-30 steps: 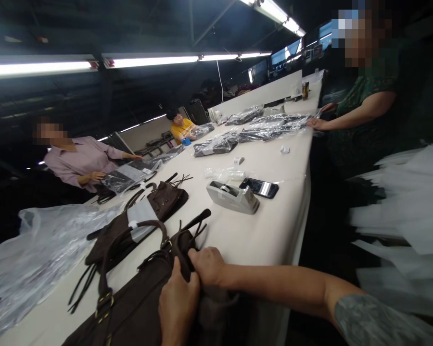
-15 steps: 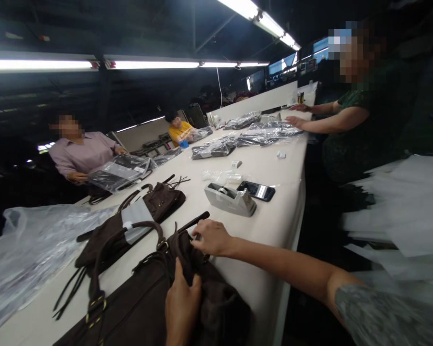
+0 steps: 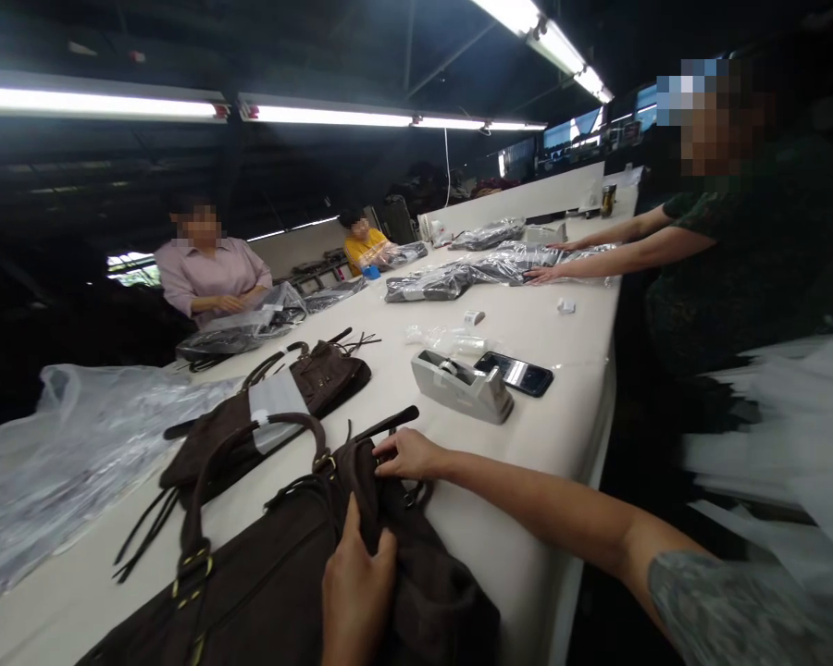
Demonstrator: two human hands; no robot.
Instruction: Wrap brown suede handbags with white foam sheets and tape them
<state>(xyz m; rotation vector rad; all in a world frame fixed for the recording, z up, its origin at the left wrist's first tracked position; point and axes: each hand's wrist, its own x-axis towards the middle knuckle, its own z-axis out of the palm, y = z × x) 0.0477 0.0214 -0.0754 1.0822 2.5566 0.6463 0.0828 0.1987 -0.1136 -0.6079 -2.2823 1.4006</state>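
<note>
Left hand [image 3: 356, 583]: bag [image 3: 270, 573] fabric is pinched — thumb up.
Right hand [image 3: 409, 455]: bag's top edge is gripped, beside strap [image 3: 385, 425].
Table [image 3: 569, 407]: dispenser [image 3: 464, 384], phone [image 3: 515, 373].

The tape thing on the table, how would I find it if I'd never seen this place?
Start at the long white table and follow its right edge up from the right hand on the brown bag. The tape dispenser sits there, beside a dark phone. It is the only pale grey, blocky thing; its neighbours are flat, dark or clear plastic.

Handbag packing workshop: long table [image 3: 528, 444], bagged handbags [image 3: 430, 282].
</note>
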